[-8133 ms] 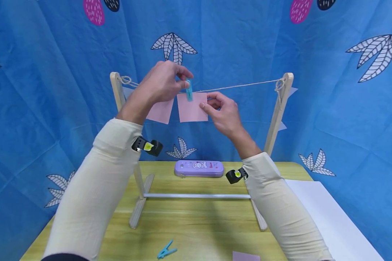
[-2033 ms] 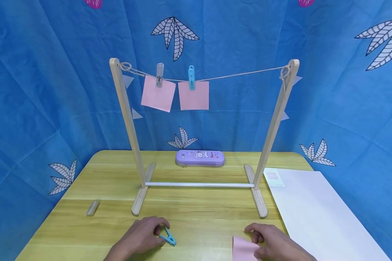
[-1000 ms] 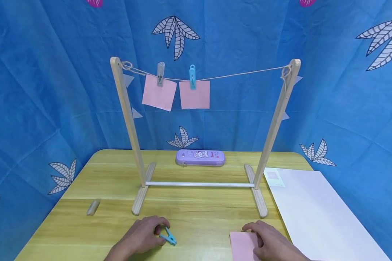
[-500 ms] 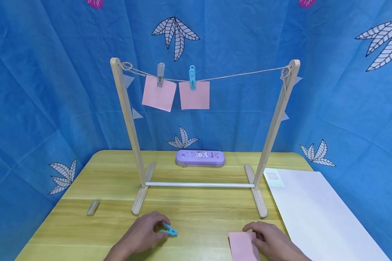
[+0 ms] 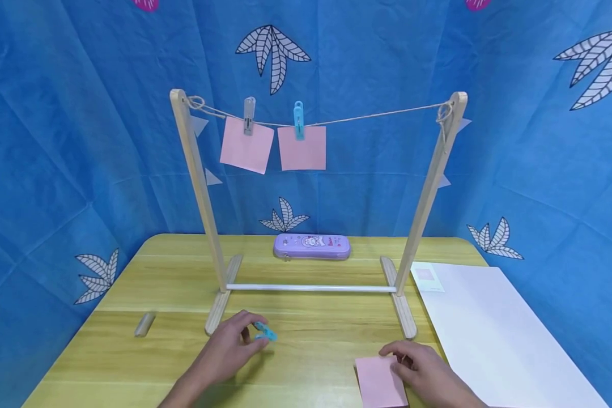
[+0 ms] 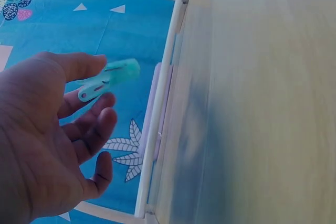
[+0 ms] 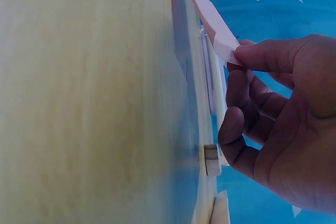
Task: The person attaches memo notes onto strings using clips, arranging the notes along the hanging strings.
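Note:
In the head view my left hand (image 5: 229, 348) pinches a light blue clothespin (image 5: 266, 331) between thumb and forefinger, above the table. The left wrist view shows this clothespin (image 6: 110, 79) with its other fingers loosely bent below. My right hand (image 5: 422, 368) pinches a square of pink paper (image 5: 379, 382) at its right edge; in the right wrist view the paper (image 7: 212, 22) is lifted off the tabletop. Two more pink squares hang from a string (image 5: 372, 116), one under a clear clothespin (image 5: 249, 116), the other under a blue clothespin (image 5: 298, 120).
A wooden frame with two posts, the left post (image 5: 199, 181) and right post (image 5: 430, 192), bears the string; a white bar (image 5: 311, 288) joins them low down. Behind it lies a purple pencil case (image 5: 312, 246). A small grey piece (image 5: 144, 324) lies left, a white sheet (image 5: 505, 334) right.
Earlier, both hands were up at the string with the second pink square. Since then they came down to the table; the left hand has lifted the blue clothespin, and the right has raised the paper.

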Motion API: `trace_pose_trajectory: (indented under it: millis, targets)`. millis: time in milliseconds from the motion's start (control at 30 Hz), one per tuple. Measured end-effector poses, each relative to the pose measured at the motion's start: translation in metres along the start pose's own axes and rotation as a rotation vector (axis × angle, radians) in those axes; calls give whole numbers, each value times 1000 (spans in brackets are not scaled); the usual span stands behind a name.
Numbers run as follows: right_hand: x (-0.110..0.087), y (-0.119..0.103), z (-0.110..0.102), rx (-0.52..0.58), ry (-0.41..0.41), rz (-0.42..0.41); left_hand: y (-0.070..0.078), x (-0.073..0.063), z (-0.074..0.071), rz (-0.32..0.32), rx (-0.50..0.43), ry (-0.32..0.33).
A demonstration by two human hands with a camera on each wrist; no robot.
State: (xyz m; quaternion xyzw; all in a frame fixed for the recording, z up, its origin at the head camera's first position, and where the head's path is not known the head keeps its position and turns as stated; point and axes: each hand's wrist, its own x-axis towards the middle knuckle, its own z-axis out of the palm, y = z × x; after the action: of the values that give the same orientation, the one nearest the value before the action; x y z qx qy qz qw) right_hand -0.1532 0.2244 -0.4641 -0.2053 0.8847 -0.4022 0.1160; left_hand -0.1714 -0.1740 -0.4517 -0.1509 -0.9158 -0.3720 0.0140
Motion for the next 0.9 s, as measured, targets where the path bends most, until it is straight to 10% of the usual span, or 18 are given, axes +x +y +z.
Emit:
trace_pose_trajectory:
  millis: [467, 900]
  targets:
    - [4, -3, -10, -68, 73, -11, 18, 10, -1, 3, -54, 106]
    - [35, -31, -47, -15, 412, -10, 47, 28, -19, 77, -35, 210]
